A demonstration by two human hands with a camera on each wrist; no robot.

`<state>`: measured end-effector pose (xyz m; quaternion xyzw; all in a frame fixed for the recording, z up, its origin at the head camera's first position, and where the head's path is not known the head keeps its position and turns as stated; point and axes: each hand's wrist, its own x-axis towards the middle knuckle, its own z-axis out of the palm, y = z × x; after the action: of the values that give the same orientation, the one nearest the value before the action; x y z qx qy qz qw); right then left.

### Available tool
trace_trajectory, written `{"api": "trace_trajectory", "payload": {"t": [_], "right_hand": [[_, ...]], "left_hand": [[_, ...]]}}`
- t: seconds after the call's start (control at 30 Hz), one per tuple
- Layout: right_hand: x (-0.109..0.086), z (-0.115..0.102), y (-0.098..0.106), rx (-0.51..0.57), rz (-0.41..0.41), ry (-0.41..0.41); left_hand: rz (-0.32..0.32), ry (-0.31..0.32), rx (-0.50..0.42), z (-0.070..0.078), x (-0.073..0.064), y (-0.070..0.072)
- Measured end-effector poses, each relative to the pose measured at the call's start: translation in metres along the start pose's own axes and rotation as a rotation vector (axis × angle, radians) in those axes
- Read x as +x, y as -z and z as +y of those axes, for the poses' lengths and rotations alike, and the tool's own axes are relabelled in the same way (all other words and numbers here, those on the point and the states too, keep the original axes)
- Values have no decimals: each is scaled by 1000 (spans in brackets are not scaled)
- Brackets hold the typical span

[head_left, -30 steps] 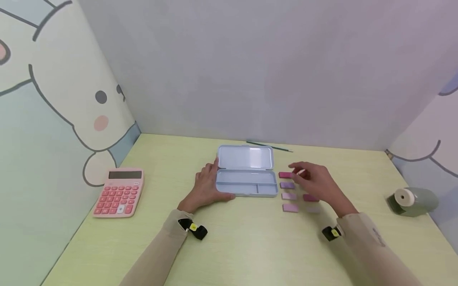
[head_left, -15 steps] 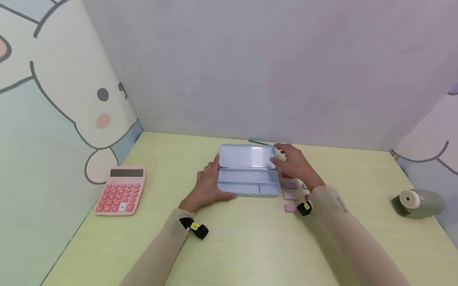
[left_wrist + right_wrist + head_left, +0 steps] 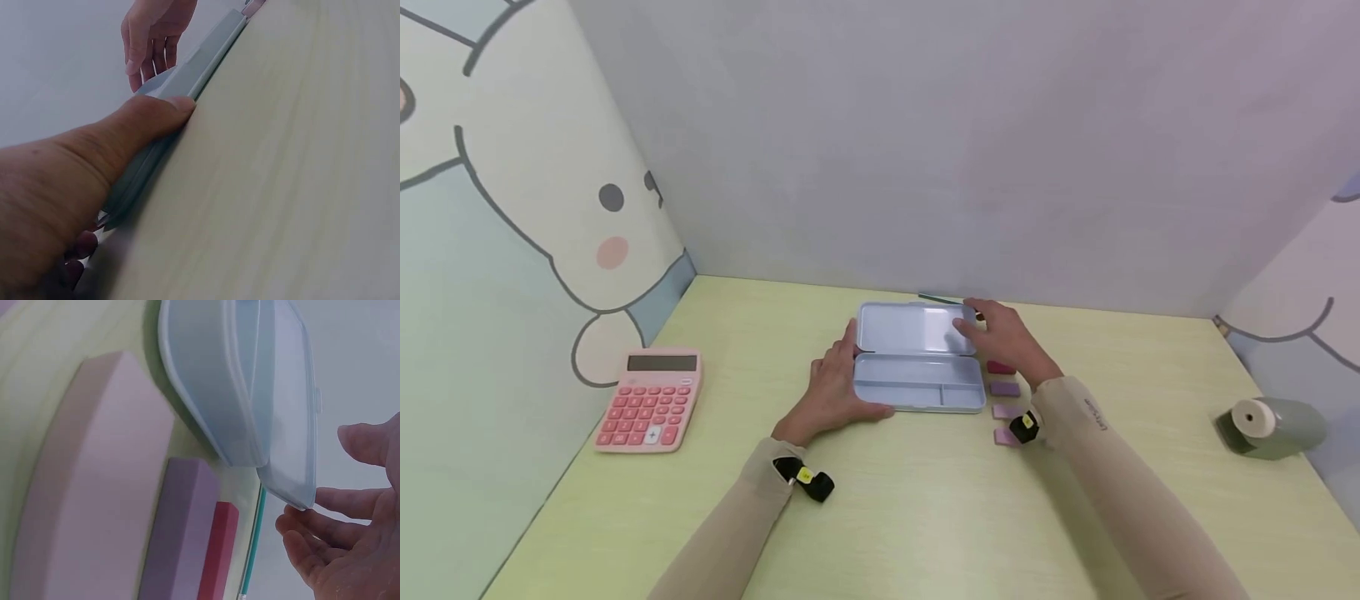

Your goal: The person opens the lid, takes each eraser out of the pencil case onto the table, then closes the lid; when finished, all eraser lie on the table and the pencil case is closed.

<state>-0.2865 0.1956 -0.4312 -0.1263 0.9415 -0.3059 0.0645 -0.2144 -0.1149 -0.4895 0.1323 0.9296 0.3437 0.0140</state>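
Observation:
A pale blue pencil case (image 3: 895, 395) with divided compartments lies on the table, its lid (image 3: 902, 329) laid back. My left hand (image 3: 833, 390) grips the case's left end, the thumb against the front edge and the fingers along the side. At the lid's right edge is my right hand (image 3: 1003, 335). In the right wrist view the fingertips (image 3: 294, 522) touch the lid's far corner, while the thumb (image 3: 359, 442) stands apart from it. The left wrist view shows the thumb (image 3: 169, 112) pressed on the case's front wall; most other left fingers are hidden.
Right of the case lie small blocks: a red one (image 3: 1002, 367), a purple one (image 3: 1004, 389) and paler pink ones. A green pencil (image 3: 940, 298) lies behind the lid. A pink calculator (image 3: 651, 400) is at left, a grey-green pencil sharpener (image 3: 1270, 427) at right.
My right hand has moved left and away from beside the blocks to the lid's right edge, then slightly further left. The left hand stays on the case.

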Motion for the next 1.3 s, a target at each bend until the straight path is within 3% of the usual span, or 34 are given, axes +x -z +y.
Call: {"api": "trace_trajectory", "payload": {"t": [0.3,0.47,0.73,1.0,1.3], "right_hand": [[-25,-5,9,108,198,121],[-48,-8,11,127,260,186],[-79,-10,0,58,232,244],[-93,-7,-17,21,204,344],[-95,-6,-24,-69,126,271]], "left_hand": [[5,12,-4,0,-2,2],[1,18,1,-2,-2,0],[-6,15,-16,-3,-3,0],[13,-24,-24,-2,-2,0],[5,8,1,-2,-1,-1]]}}
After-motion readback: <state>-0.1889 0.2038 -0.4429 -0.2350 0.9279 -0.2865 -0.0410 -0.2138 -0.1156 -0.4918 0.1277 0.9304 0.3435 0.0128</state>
